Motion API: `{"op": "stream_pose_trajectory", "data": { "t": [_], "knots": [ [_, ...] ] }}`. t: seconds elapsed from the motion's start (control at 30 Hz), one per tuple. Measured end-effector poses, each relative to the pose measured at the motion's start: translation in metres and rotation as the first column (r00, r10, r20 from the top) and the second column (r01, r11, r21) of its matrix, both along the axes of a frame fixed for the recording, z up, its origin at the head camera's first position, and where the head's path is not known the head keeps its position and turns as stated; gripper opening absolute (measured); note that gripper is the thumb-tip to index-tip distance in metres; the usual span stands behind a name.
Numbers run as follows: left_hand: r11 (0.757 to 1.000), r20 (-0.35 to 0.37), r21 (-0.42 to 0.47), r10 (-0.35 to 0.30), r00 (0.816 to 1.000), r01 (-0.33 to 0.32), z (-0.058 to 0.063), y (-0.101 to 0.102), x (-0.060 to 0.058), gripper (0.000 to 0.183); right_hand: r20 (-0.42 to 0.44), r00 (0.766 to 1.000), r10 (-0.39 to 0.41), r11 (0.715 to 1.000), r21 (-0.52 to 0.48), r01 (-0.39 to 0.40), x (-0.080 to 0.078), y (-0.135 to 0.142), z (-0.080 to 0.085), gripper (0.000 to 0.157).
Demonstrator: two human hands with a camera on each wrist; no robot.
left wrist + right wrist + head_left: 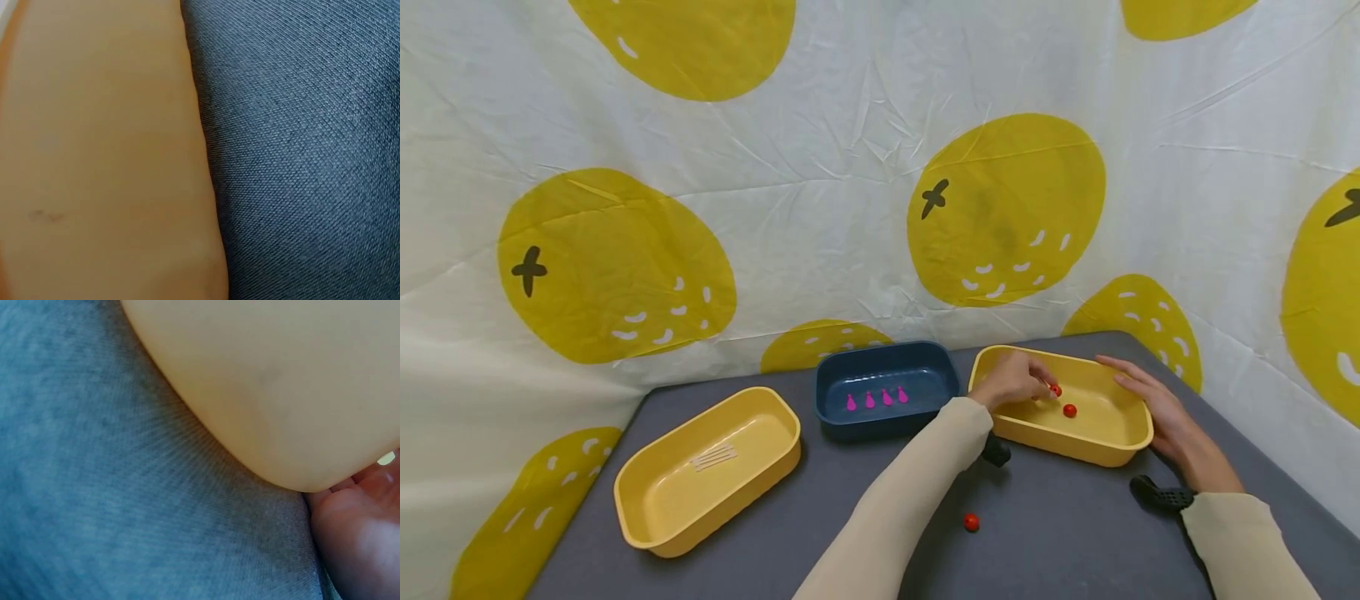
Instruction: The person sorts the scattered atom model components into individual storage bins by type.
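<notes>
In the head view my left hand [1017, 380] reaches over the near rim into the right-hand yellow tray [1037, 429]. Its fingertips pinch a small red bead [1056, 390] above the tray floor. Another red bead [1070, 410] lies in that tray, just below the pinched one. My right hand [1157, 408] rests along the tray's right end, fingers extended against the rim. The right wrist view shows part of this hand [365, 531] against the tray's outer wall [281, 412]. Only the tray's side [106, 150] and dark cloth appear in the left wrist view.
A third red bead [972, 522] lies on the grey tabletop [1037, 542] nearer to me. The dark blue tray [880, 429] at the back holds several pink pear-shaped pieces [870, 400]. At left, another yellow tray [730, 508] contains several pale thin sticks [713, 457]. A patterned curtain [835, 208] hangs behind.
</notes>
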State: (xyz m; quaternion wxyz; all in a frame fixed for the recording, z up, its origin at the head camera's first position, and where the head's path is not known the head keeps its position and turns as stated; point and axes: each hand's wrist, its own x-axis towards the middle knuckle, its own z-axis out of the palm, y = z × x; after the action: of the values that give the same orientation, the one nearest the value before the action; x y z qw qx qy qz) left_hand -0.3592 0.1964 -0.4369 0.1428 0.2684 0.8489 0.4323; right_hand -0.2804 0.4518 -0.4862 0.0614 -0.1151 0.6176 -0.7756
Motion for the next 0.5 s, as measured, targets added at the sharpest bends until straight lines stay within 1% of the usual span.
{"op": "stream_pose_trajectory", "data": {
  "t": [0.2, 0.27, 0.5],
  "knots": [
    [0.994, -0.069, -0.102, -0.032, 0.997, 0.025, -0.0038, 0.0024, 0.0014, 0.005, -0.009, 1.000, 0.021, 0.999, -0.031, -0.021, 0.0001, 0.0001, -0.0015, 0.047],
    [0.992, -0.079, -0.123, -0.045, 0.996, 0.035, -0.0047, 0.0032, 0.0020, 0.004, -0.012, 1.000, 0.029, 0.998, -0.048, -0.029, 0.0004, -0.0002, -0.0020, 0.047],
    [0.986, -0.072, -0.154, -0.070, 0.995, 0.058, -0.0109, 0.0066, 0.0005, 0.008, -0.023, 0.999, 0.037, 0.997, -0.064, -0.039, 0.0010, -0.0009, -0.0030, 0.047]
  ]
}}
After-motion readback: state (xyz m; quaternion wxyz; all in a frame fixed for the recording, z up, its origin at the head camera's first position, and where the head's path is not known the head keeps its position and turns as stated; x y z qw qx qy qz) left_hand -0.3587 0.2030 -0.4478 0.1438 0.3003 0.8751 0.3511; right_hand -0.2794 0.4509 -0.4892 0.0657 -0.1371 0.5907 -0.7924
